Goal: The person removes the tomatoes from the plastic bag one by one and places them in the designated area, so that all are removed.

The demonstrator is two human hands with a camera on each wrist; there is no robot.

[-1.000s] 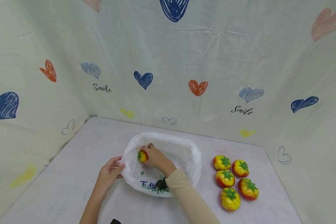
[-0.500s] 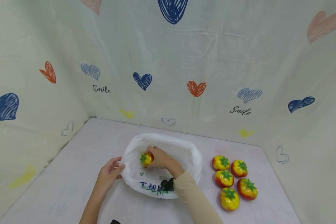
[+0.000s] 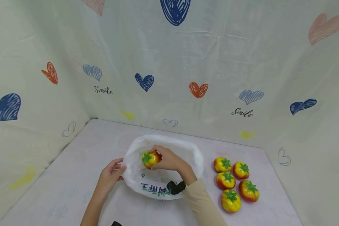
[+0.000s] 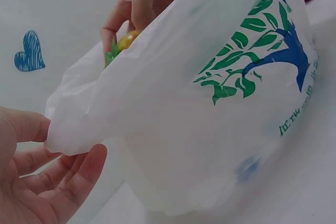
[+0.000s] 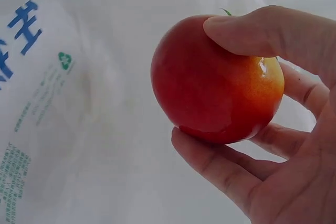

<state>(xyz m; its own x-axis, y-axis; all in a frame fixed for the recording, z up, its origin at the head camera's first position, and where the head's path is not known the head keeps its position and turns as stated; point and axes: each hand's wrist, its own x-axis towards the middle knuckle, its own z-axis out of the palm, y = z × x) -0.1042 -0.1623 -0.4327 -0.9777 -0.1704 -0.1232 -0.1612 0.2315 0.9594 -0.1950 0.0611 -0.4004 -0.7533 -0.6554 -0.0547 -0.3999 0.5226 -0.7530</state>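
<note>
A white plastic bag (image 3: 197, 157) with blue lettering and green leaves stands wide-mouthed on the table. My left hand (image 3: 110, 175) pinches its left rim between thumb and fingers, as the left wrist view also shows at the bag's edge (image 4: 73, 135). Over the bag's opening, my right hand (image 3: 170, 160) grips a shiny yellow-and-red tomato (image 3: 150, 159) with a green star-shaped top. In the right wrist view the tomato (image 5: 215, 82) sits between the thumb and curled fingers, its red underside toward the camera.
Several similar yellow-and-red tomatoes (image 3: 225, 180) are grouped on the white tabletop (image 3: 73, 169) to the right of the bag. Behind the table hangs a pale curtain (image 3: 169, 56) printed with hearts. A black wrist device (image 3: 175, 187) is on the right wrist.
My right hand has drawn the tomato up and slightly right within the bag's opening, so it looks larger. My left hand keeps its hold on the rim.
</note>
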